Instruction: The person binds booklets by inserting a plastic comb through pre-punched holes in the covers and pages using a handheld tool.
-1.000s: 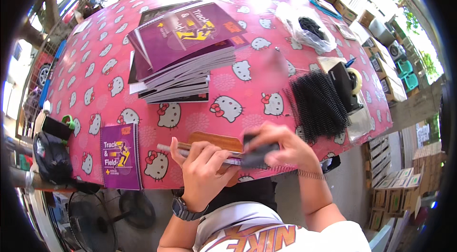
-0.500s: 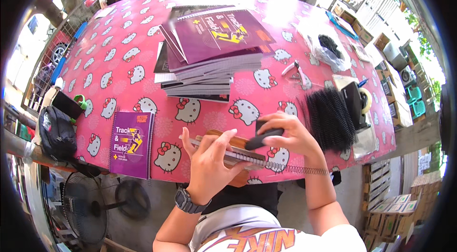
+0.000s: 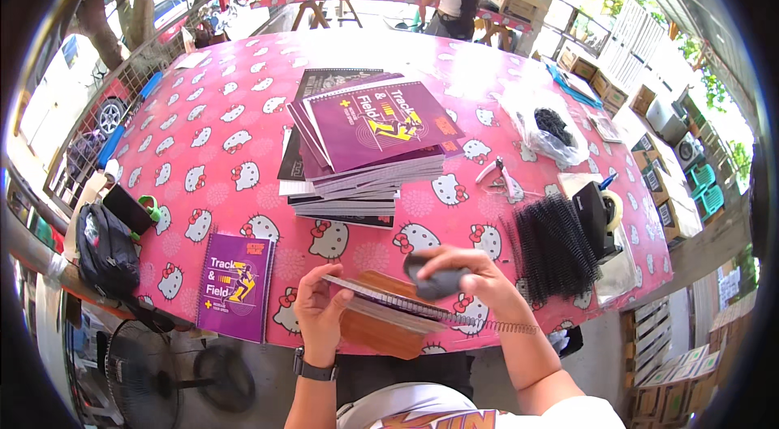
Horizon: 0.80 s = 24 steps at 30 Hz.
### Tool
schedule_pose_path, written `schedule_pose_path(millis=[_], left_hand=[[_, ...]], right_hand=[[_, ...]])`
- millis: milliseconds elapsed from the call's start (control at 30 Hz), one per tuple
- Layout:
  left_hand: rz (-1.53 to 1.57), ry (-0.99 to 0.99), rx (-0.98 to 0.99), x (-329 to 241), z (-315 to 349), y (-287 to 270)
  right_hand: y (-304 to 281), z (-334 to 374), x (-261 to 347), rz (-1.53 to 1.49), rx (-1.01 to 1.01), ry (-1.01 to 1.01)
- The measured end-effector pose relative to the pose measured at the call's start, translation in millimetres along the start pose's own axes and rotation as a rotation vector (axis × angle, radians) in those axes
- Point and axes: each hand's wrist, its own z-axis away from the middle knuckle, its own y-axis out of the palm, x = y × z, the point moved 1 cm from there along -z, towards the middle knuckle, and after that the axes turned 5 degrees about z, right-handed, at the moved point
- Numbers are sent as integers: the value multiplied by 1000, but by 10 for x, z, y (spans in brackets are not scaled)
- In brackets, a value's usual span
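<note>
1. While the left hand (image 3: 319, 315) pinches the notebook (image 3: 388, 317) at its left end, the right hand (image 3: 477, 271) grips a dark block (image 3: 434, 283)!
2. Notebook's over the wooden board (image 3: 377, 335), near edge of the table (image 3: 272, 137), coil (image 3: 422, 310) poking right!

Our cloth (image 3: 187, 255) is pink, patterned with white cat faces in red bows (paler flower rounds fill the gaps). We see a purple notebook (image 3: 227, 317) printed in white, yellow and orange, and a stack (image 3: 337, 135) topped in matching purple. The board (image 3: 369, 333) is brown, the pad (image 3: 381, 302) white-edged, the coils (image 3: 556, 255) black, the pliers (image 3: 513, 189) pink-handled; the block (image 3: 435, 278) seems dark grey, though blur leaves us unsure.
</note>
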Motion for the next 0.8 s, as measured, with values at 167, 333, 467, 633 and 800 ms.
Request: schedule_pose_path(millis=[167,333,467,633,800], left_hand=[[74,-56,-42,-35,-16,12],[-98,-91,-56,-84,-30,13],[-21,-72,-10,-45,-46,33],[-7,-63,-26,-39,-36,54],[-78,-61,-29,-47,-28,10]], right_hand=[[29,-173,18,290,-5,183],[195,-225,-112,92,121,-4],[129,-255,-103,-109,-13,-73],[161,-351,-55,201,-38,-9],[250,-480,164,221,123,45]])
